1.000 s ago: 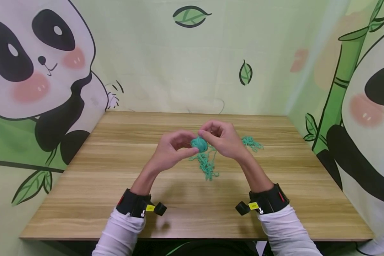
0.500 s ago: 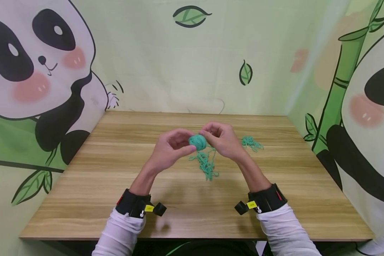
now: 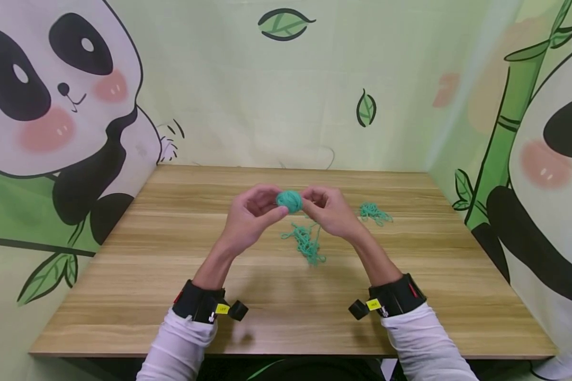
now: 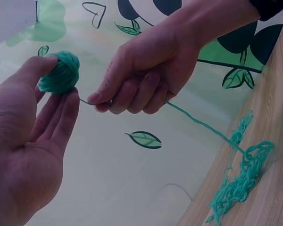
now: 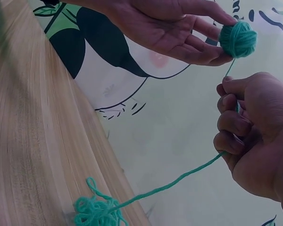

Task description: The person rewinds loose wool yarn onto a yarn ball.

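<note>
A small ball of teal yarn (image 3: 289,201) is pinched between the thumb and fingertips of my left hand (image 3: 247,219), above the table. Close beside it on the right, my right hand (image 3: 331,212) grips the yarn strand (image 4: 201,123) with curled fingers. In the right wrist view a short taut length runs from the yarn ball (image 5: 238,39) down to my right thumb and forefinger. Below the right hand (image 5: 257,127), the strand leads to a loose tangle of yarn (image 3: 307,244) on the table.
A second, smaller heap of teal yarn (image 3: 374,212) lies to the right on the wooden table (image 3: 286,312). Behind the table hangs a pale green backdrop (image 3: 219,84) with printed pandas, leaves and bamboo.
The yarn ball in my left hand has moved up and slightly left, and appears turned. My right hand has shifted slightly, still holding the strand. The near tangle has shifted a little.
</note>
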{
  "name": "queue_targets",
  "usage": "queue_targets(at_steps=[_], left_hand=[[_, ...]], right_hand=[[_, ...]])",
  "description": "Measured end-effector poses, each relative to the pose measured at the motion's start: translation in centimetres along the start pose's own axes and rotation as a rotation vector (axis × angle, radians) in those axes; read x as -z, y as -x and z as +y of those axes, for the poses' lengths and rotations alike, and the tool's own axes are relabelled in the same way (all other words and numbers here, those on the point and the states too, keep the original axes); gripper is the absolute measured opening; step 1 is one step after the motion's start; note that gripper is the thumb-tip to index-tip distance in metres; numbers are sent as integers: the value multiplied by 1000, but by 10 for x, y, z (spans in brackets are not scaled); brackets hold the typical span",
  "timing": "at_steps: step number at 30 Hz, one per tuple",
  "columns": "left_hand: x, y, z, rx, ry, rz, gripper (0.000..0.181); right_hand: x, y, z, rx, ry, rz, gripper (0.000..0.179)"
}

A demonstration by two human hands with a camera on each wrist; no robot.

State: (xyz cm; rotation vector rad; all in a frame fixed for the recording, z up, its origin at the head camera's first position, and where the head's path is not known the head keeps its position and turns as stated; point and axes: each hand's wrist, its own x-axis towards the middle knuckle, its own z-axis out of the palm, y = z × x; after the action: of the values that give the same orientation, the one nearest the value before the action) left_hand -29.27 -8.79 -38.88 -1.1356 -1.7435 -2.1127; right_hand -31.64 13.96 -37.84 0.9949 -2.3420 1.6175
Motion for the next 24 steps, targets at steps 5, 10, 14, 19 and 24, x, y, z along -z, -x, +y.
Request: queue_targets(at_steps=[5,10,14,19,24], left_hand=[[-1,-1,-1,-22,-46,86,32],[0,-3,-5,-55,-98,140,33],[0,-5,-8,-80,-145,167,33],[0,-6,-10,-111,-201,178,32],[1,-6,-12,-104,-229,191,31]], right_hand=[[-2,1,-1,27,47,-64,17],[-3,2,-6,48,65,-119,16],[-3,2,-11,76,74,-154,16],[-4,2,-17,81,78,-179,17],[-3,3,-21,78,60,-188,16]])
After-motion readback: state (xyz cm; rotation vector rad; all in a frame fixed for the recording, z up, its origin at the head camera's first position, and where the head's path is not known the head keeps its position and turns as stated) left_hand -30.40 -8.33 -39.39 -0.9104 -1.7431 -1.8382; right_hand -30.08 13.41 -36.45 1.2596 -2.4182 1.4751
